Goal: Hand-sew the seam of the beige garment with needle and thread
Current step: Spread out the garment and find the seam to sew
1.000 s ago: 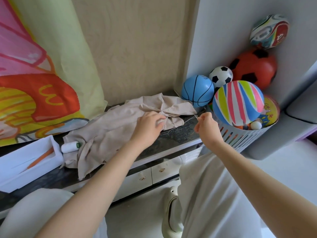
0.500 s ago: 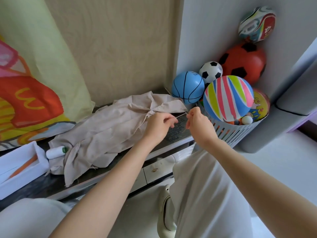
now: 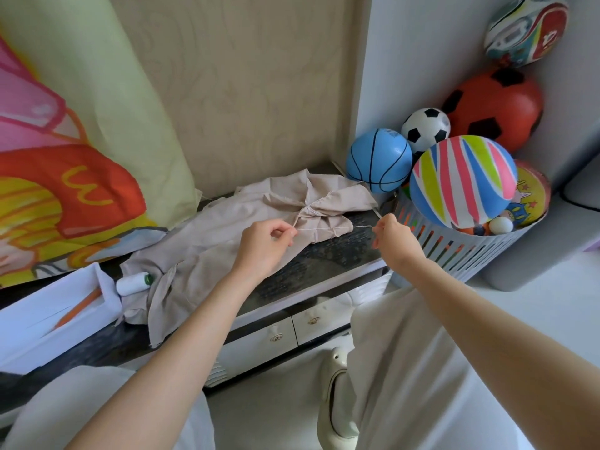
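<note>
The beige garment (image 3: 227, 228) lies crumpled on the dark counter (image 3: 324, 254). My left hand (image 3: 264, 245) pinches the fabric at the seam, near the garment's gathered middle. A pale thread (image 3: 328, 228) runs taut from that spot rightward to my right hand (image 3: 391, 238), which pinches its far end above the counter's right edge. The needle is too small to make out. A white thread spool (image 3: 133, 283) with a green end lies at the garment's left edge.
A white box (image 3: 107, 287) holding an orange pencil (image 3: 78, 308) sits at the left of the counter. A grey slotted basket (image 3: 454, 251) full of balls stands right of the counter, close to my right hand. A colourful curtain (image 3: 65, 157) hangs at left. Drawers sit below the counter.
My hands have moved apart: the right hand pulled rightward, drawing the thread out taut from the seam. The left hand stays pinching the fabric.
</note>
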